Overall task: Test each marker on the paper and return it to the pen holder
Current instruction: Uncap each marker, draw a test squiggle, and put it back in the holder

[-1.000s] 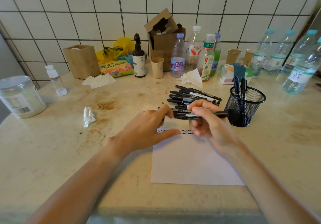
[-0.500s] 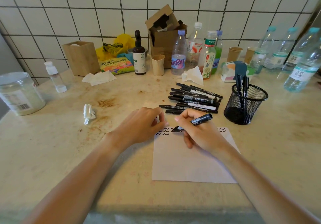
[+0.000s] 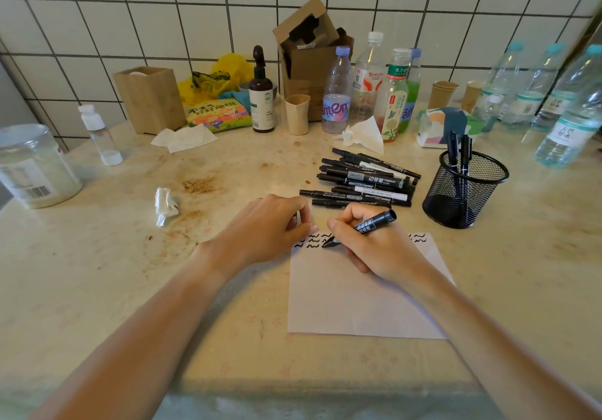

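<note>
Fingers of the right hand pinch a marker, its tip on the paper among squiggles just beyond the curled left hand, with the holder farther right past both.

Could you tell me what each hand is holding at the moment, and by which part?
The right hand grips a black marker by its lower barrel, near the tip. The left hand has curled fingers; what they hold, likely the cap, cannot be told.
</note>
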